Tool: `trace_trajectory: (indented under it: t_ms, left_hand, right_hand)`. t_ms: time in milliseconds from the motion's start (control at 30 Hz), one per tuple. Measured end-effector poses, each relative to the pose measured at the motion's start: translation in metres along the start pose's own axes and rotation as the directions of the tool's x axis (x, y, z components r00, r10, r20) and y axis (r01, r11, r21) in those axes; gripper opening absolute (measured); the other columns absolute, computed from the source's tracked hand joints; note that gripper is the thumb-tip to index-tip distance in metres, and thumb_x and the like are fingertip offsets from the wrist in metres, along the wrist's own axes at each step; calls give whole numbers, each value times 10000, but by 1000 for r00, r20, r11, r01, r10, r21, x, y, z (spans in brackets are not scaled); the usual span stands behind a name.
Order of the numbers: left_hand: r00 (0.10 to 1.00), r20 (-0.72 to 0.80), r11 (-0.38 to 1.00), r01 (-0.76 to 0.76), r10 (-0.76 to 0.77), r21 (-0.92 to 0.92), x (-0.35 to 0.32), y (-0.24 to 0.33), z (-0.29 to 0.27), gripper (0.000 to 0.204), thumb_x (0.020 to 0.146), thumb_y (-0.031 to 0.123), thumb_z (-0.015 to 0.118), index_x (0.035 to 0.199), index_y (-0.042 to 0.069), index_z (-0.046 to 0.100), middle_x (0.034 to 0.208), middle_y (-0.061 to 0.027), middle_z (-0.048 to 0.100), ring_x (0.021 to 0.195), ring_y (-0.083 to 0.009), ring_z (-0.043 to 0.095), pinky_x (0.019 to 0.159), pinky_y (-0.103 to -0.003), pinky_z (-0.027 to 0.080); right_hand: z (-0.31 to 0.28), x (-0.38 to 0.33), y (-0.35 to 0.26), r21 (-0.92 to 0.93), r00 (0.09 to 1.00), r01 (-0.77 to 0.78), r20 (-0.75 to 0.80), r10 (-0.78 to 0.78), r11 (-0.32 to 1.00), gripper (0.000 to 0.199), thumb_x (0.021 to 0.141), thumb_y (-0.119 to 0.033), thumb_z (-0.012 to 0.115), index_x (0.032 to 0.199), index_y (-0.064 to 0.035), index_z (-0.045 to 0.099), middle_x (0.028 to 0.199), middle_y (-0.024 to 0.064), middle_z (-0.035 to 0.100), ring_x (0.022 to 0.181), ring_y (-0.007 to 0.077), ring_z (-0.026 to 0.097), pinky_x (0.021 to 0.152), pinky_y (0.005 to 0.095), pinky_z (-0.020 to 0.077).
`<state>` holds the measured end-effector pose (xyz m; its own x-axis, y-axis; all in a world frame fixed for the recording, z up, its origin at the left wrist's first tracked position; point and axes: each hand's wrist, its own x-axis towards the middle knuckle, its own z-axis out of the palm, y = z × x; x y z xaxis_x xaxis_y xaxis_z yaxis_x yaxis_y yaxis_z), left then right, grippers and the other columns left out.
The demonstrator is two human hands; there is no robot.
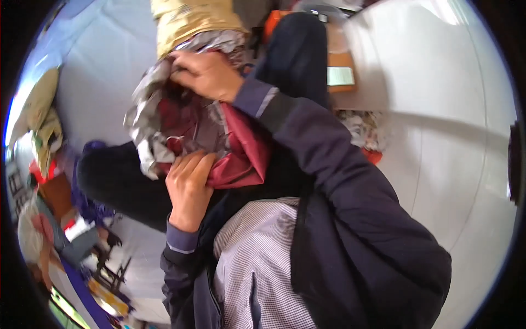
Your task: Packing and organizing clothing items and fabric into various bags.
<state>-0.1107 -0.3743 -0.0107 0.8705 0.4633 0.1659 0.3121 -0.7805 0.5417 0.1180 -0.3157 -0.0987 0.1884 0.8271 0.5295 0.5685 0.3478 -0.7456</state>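
Over my lap lies a dark red sheet [249, 156], folded open like a bag; I cannot tell if it is cloth or plastic. A crumpled grey-white sheet [145, 107], like paper or foil, runs along its left side. My left hand [189, 183] has its fingers curled over the red sheet's near edge. Farther up, my right hand [208, 74] is closed on the crumpled sheet, its fingertips partly blurred. Just beyond that hand stands a yellow-tan crumpled wrapper [197, 22], whose open end meets the grey-white sheet.
My bent knees [296, 55] frame the sheets. On the right, a brown box [342, 68] with a pale label and a pile of scraps [364, 131] lie on the light tiled floor [438, 164]. At far left sits another person [35, 236] among cloths and stools.
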Motion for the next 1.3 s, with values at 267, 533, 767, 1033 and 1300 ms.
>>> trace_trajectory:
  t_ms: [267, 533, 767, 1033, 1300]
  left_hand:
    - [1000, -19, 976, -18, 23, 216, 0, -33, 13, 241, 648, 52, 665, 890, 50, 657, 839, -109, 651, 1036, -317, 649, 1106, -535, 401]
    - [981, -11, 971, -191, 195, 141, -5, -30, 14, 98, 741, 111, 617, 818, 56, 593, 730, -64, 525, 877, -246, 609, 1094, -472, 410]
    - [957, -38, 953, -284, 289, 103, -4, -24, -3, 166, 743, 104, 631, 890, 27, 623, 719, -61, 487, 781, -229, 567, 1028, -431, 446]
    - [955, -10, 947, -293, 297, 132, -13, -20, -21, 174, 700, 103, 650, 850, 28, 605, 695, -54, 442, 732, -227, 549, 1003, -437, 468]
    - [956, 14, 946, -294, 295, 135, -19, -25, -23, 206, 690, 104, 663, 886, 56, 623, 733, -55, 461, 807, -234, 577, 1035, -484, 460]
  right_hand:
    - [-46, -13, -22, 244, 922, -378, 7, 388, 893, 124, 989, -144, 638, 1065, -46, 648, 937, -38, 601, 834, 60, 515, 768, 217, 435]
    - [-31, -18, -2, 532, 809, -451, -95, 579, 717, 222, 1022, -203, 596, 968, 0, 664, 922, -11, 638, 875, 82, 534, 848, 223, 418]
    - [-38, -32, 36, 672, 617, -587, 12, 787, 451, 357, 1017, -353, 594, 1082, -10, 665, 911, 65, 696, 756, 154, 667, 673, 285, 558]
    - [-38, -35, 39, 608, 536, -689, 61, 842, 395, 392, 1017, -381, 587, 1083, -8, 687, 893, 42, 685, 735, 129, 634, 639, 263, 507]
    - [-31, -45, 44, 614, 515, -744, 273, 813, 265, 466, 1028, -453, 539, 1175, -22, 638, 917, 53, 688, 728, 143, 666, 597, 286, 540]
